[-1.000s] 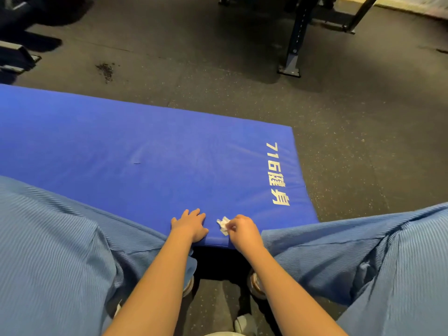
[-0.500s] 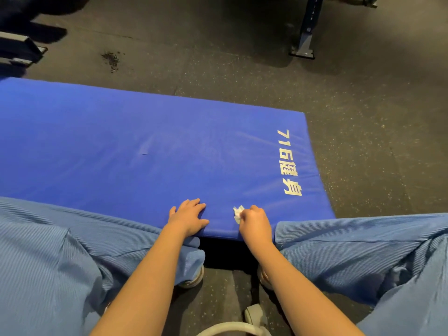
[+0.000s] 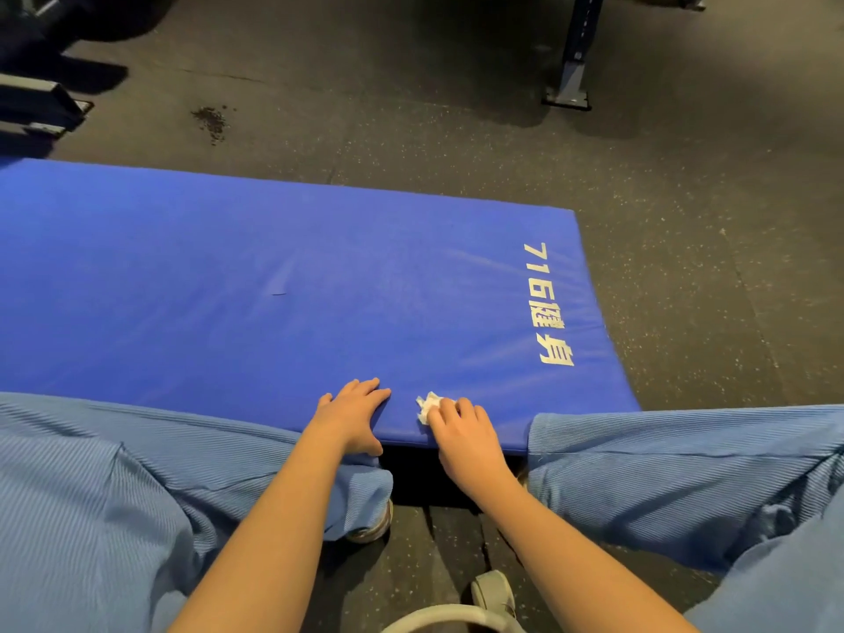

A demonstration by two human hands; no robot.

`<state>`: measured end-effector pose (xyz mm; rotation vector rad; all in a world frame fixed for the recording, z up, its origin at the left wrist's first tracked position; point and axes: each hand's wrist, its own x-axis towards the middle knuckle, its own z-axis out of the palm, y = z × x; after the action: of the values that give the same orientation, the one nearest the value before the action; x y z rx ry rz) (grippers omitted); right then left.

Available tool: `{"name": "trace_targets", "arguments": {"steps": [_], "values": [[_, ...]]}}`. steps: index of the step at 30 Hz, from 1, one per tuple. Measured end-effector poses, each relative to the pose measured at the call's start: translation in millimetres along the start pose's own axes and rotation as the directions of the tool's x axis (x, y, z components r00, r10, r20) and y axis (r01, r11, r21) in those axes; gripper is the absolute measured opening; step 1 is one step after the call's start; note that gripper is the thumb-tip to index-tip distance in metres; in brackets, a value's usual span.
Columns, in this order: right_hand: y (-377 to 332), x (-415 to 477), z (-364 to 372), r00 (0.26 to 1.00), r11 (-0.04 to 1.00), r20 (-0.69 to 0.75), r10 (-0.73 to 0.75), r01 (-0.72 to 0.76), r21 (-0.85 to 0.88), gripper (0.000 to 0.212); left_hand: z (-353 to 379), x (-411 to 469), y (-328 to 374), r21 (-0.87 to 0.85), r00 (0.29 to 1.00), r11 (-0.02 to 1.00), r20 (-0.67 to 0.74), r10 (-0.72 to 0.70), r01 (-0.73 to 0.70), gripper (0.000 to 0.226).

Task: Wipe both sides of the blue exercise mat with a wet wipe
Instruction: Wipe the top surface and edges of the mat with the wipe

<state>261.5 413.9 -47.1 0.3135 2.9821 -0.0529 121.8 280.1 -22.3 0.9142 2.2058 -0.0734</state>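
Mat (image 3: 228, 276), blue and padded, lies flat on the dark floor (image 3: 685, 221), running off the left of the view and ending in a printed end at the right; its near long edge sits between the person's 2 knees. The left hand (image 3: 351, 413) rests on that near edge with fingers laid out flat on top and the thumb down at the rim, holding nothing. I judge it is there to pin the mat so that rubbing does not shift it. Just beside it, apart by a narrow strip of blue, the wipe (image 3: 427, 406) is crumpled small and pressed to the surface (only its left part shows). The right hand (image 3: 466, 431) covers the rest, fingers curled over it and gripping it against the mat, knuckles raised, which suits short scrubbing strokes. White lettering (image 3: 548, 303) runs along the right end. The upper side looks in hand; the underside is, by my reckoning, not yet reached.
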Motion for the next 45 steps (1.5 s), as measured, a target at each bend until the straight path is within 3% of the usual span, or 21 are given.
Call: {"name": "trace_targets", "arguments": {"steps": [5, 8, 15, 19, 23, 30, 36, 39, 45], "values": [[0, 4, -5, 0.998, 0.997, 0.050, 0.049, -0.046, -0.054, 0.046, -1, -5, -5, -0.010, 0.997, 0.999, -0.062, -0.048, 0.047, 0.082], [13, 18, -18, 0.999, 0.999, 0.037, 0.002, 0.000, -0.040, 0.050, -4, -9, -14, -0.006, 0.987, 0.993, -0.108, -0.118, 0.118, 0.078], [41, 39, -76, 0.997, 0.992, -0.056, -0.048, 0.041, -0.119, 0.041, -23, -11, -19, -0.012, 0.889, 0.971, -0.400, -0.223, 0.238, 0.073], [58, 31, -100, 0.999, 0.988, -0.043, -0.003, -0.004, -0.157, 0.031, -37, -11, -9, 0.028, 0.914, 0.981, -0.369, -0.167, 0.191, 0.068], [82, 13, -115, 0.995, 0.989, 0.049, 0.088, -0.081, -0.121, 0.037, -42, -6, 23, 0.122, 0.945, 0.989, -0.325, -0.042, 0.086, 0.064], [116, -21, -121, 0.958, 0.970, 0.164, 0.233, -0.216, -0.114, 0.031, -32, 5, 70, 0.121, 0.958, 0.989, -0.267, 0.110, -0.080, 0.060], [137, -35, -119, 0.923, 0.943, 0.200, 0.330, -0.311, -0.118, 0.028, -18, 15, 96, 0.143, 0.951, 0.980, -0.257, 0.171, -0.138, 0.057], [141, -42, -112, 0.903, 0.934, 0.241, 0.357, -0.337, -0.120, 0.029, -7, 19, 103, 0.164, 0.958, 0.976, -0.224, 0.177, -0.142, 0.066], [126, -49, -72, 0.822, 0.922, 0.429, 0.374, -0.379, -0.078, 0.034, 22, 22, 107, 0.270, 0.987, 0.957, -0.088, 0.138, -0.109, 0.080]]}}
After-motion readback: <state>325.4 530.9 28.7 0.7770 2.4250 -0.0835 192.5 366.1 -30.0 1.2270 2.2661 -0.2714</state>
